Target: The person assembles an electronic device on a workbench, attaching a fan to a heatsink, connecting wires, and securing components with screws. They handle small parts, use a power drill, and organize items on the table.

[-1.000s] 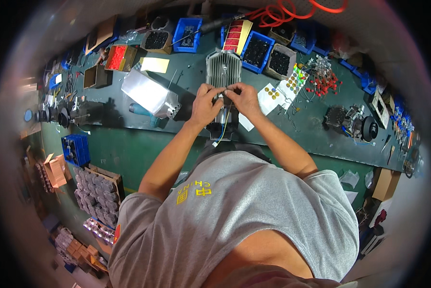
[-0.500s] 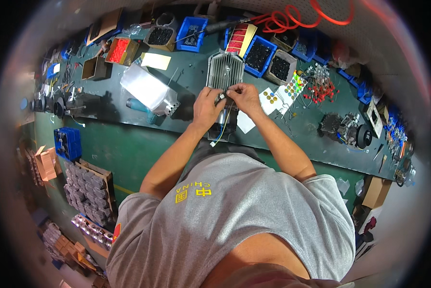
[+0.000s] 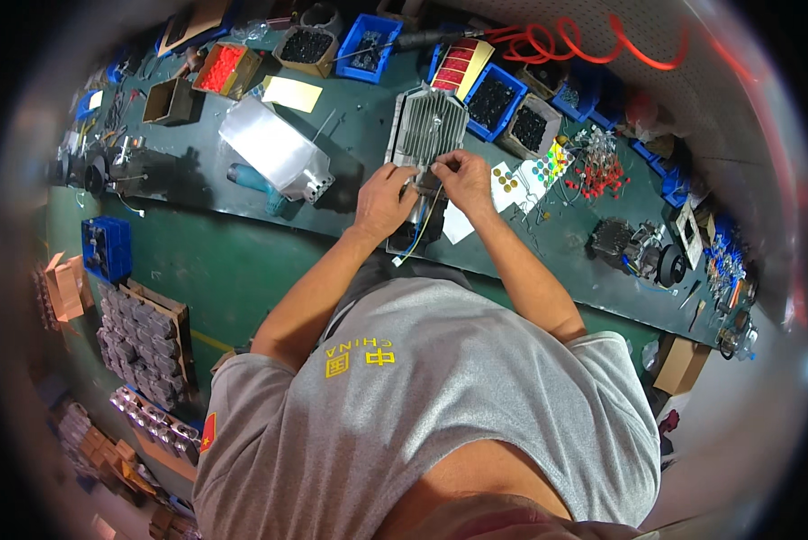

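Note:
A grey finned metal housing (image 3: 428,121) lies on the bench in front of me. Over its near end, my left hand (image 3: 387,200) is closed, thumb and fingers pressed together on a small part they mostly cover. Close beside it, my right hand (image 3: 465,182) pinches at the same spot with thumb and forefinger; whatever sits between those fingertips is too small to make out. Blue and yellow wires (image 3: 419,236) run from beneath my hands toward the bench's front edge and end in a small white connector (image 3: 397,261).
A silver metal cover (image 3: 264,144) and a teal power tool (image 3: 252,178) lie to the left. Blue bins (image 3: 492,101) and boxes of small parts line the back. Right of my hands are sticker sheets (image 3: 505,184), red-tipped wires (image 3: 595,175) and a motor-like assembly (image 3: 638,250). A red coiled hose (image 3: 570,40) hangs above.
The small dark-and-light part that showed between my fingertips is now hidden. My hands stay at the housing's near end, and the whole view has shifted and turned slightly.

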Tool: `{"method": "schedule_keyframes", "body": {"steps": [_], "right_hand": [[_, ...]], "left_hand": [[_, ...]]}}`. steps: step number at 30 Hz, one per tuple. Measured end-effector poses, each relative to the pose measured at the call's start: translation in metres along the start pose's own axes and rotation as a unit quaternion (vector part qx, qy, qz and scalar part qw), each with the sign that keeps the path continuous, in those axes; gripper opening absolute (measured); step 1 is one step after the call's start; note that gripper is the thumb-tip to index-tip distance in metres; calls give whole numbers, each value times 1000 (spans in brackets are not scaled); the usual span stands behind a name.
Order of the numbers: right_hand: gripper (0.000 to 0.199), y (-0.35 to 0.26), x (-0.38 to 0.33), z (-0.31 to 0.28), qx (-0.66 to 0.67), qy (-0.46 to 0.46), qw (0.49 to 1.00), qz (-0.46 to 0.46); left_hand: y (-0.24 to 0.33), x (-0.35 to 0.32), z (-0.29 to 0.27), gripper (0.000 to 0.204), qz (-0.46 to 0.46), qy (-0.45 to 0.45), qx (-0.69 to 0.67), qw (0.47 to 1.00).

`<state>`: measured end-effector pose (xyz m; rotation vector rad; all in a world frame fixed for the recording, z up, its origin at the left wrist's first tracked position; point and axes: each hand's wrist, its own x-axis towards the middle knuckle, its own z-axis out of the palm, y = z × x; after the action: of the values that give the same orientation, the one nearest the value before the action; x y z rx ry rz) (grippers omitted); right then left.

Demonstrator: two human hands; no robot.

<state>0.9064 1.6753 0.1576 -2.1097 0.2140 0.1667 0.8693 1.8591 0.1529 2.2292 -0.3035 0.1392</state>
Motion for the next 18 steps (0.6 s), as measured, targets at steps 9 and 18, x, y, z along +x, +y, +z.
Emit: {"method": "schedule_keyframes", "body": {"steps": [9, 18], "right_hand": [[16, 15, -4, 9, 29, 16, 999, -5], [14, 10, -13, 15, 55, 32, 998, -27]], "left_hand": [[-9, -3, -3, 30, 45, -64, 27, 997], [-16, -5, -11, 31, 66, -70, -18, 995]]}}
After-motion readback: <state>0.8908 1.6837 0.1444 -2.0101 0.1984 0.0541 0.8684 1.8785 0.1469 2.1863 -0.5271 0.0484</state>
